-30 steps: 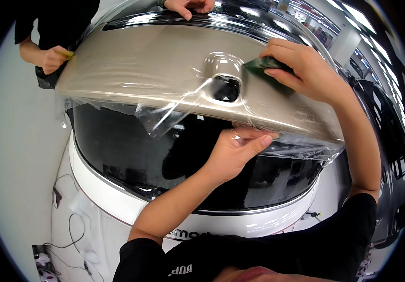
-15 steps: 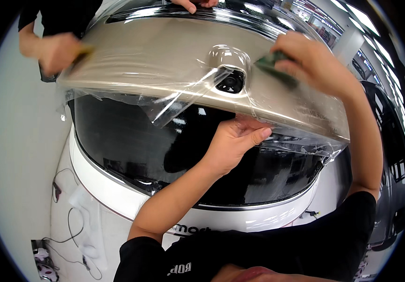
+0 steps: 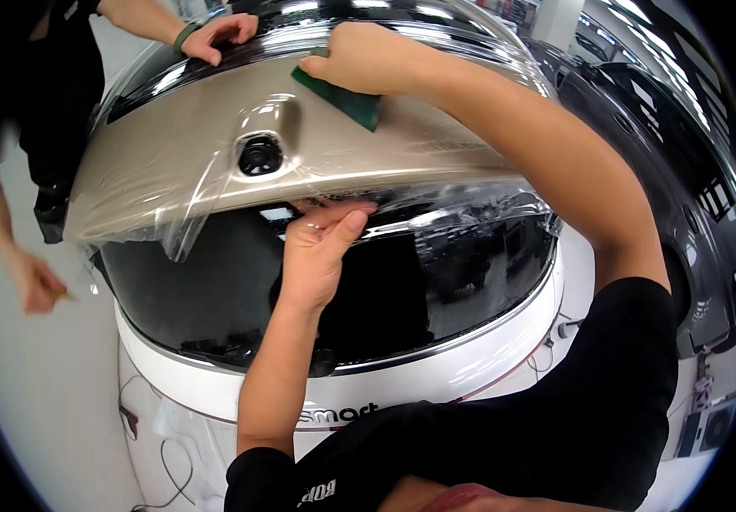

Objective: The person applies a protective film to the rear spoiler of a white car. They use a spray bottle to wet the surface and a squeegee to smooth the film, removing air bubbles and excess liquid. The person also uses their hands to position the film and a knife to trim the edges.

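Observation:
My right hand [image 3: 372, 58] grips a dark green triangular squeegee [image 3: 342, 98], its edge against the champagne-coloured car panel [image 3: 189, 111]. Below the panel's lower edge, my left hand [image 3: 317, 256] pinches the loose clear film [image 3: 453, 198] between thumb and fingers; part of its fingertips is hidden under the film. The film hangs past the panel's edge over dark glass [image 3: 214, 282]. A folded flap of film [image 3: 193, 209] droops left of my left hand. A round black camera [image 3: 260, 155] sits in a raised housing on the panel.
A co-worker in black stands at the left, one hand [image 3: 219, 38] on the panel's far rim and the other hand [image 3: 35, 282] low, holding something small. The white bumper [image 3: 453, 375] curves below the glass. A dark car [image 3: 641, 128] stands right; a cable [image 3: 167, 469] lies on the floor.
The view has shifted right. My right hand and squeegee have moved up and inward across the panel. The co-worker's left-side hand has left the panel and dropped. My left hand still holds the film.

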The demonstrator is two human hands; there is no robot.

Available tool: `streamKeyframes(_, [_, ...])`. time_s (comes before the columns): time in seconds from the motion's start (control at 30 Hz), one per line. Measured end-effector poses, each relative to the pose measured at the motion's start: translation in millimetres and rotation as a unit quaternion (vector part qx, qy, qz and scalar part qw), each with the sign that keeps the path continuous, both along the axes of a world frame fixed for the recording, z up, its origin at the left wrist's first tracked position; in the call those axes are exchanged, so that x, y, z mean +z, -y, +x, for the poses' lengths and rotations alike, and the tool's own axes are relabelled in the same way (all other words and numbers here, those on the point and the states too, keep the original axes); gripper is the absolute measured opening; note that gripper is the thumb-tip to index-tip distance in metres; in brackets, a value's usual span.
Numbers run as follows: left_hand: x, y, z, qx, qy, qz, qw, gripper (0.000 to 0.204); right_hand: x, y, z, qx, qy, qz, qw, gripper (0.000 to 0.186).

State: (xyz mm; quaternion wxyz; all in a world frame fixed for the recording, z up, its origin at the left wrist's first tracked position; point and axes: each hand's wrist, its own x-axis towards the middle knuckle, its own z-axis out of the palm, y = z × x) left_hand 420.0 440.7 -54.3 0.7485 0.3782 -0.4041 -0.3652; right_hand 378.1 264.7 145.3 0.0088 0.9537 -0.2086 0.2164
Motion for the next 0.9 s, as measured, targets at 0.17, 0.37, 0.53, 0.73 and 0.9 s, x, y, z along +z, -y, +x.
streamKeyframes(0.17, [2.3,-5.3,-3.9,0.008,0.011,0.015,1.000,0.028,2.4,110.3,-129.9,-0.179,-0.042,-0.086,0.979,0.056])
streamKeyframes(0.37, [4.4,12.9,-13.8,0.007,-0.081,-0.009,0.997,0.025,9.3,98.8,-160.7,-0.164,0.006,-0.034,0.986,0.057])
streamKeyframes(0.53, [-14.8,20.5,-20.3,-0.098,-0.185,-0.137,0.968,0.024,-7.6,-23.2,-56.7,-0.042,0.058,0.002,0.997,0.056])
streamKeyframes(0.73, [-22.1,24.7,-46.6,-0.187,-0.196,-0.156,0.950,0.039,-19.5,161.8,-184.7,-0.220,0.028,-0.042,0.974,0.058])
streamKeyframes(0.9, [-8.9,34.5,-67.3,-0.198,-0.120,-0.125,0.965,0.049,-5.0,202.1,-306.8,-0.319,0.217,0.060,0.920,0.064])
